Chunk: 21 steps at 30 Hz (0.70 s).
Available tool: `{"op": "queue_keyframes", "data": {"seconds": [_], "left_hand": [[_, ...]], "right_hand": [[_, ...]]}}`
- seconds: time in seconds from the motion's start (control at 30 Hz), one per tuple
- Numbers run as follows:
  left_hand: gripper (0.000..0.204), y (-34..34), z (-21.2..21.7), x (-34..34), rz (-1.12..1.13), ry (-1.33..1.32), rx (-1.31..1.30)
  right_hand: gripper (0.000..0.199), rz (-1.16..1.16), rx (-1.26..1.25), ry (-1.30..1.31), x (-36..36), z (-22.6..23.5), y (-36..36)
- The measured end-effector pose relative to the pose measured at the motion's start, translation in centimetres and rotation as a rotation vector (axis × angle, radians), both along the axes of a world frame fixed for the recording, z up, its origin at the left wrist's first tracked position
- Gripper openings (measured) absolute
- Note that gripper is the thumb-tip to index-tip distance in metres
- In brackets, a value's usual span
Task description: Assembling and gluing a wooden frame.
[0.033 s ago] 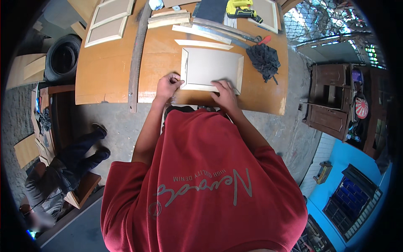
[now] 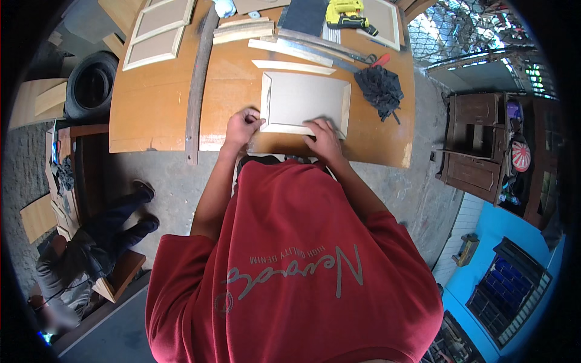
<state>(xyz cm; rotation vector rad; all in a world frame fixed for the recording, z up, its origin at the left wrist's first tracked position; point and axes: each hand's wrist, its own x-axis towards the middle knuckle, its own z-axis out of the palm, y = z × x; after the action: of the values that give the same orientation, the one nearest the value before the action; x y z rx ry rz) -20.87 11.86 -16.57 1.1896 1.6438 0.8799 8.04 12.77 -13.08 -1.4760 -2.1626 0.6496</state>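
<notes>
A rectangular grey board panel [image 2: 308, 100] lies on the orange-brown wooden table [image 2: 230, 78], bordered by pale wood strips on its left, near and right sides, like a picture-frame-shaped piece. At its near left corner is my left hand [image 2: 244, 126], fingers curled in and thumb tip against the corner; whether something small sits in that pinch cannot be made out. My right hand [image 2: 325, 139] grips the near strip right of its middle, fingertips over the board and thumb at the front edge. A loose pale strip with slanted ends [image 2: 293, 66] rests just beyond the far edge.
Farther back lie more wood strips [image 2: 242, 31], a yellow-and-black power tool [image 2: 345, 15] and a crumpled black cloth [image 2: 379, 91]. A long dark bar [image 2: 200, 91] crosses the table at left, past it finished-looking panels [image 2: 154, 45]. Another person [image 2: 91, 254] sits at lower left.
</notes>
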Motion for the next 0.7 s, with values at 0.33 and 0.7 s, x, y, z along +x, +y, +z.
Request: {"op": "queue_keyframes", "data": {"seconds": [0.33, 0.7], "left_hand": [[0.018, 0.2, 0.0, -0.1, -0.008, 0.0, -0.034], [0.013, -0.2, 0.0, -0.1, -0.04, -0.068, -0.021]], "right_hand": [[0.028, 0.164, -0.055, -0.041, 0.7, -1.2, 1.3], [0.029, 0.156, -0.084, -0.035, 0.1, -1.4, 1.0]]}}
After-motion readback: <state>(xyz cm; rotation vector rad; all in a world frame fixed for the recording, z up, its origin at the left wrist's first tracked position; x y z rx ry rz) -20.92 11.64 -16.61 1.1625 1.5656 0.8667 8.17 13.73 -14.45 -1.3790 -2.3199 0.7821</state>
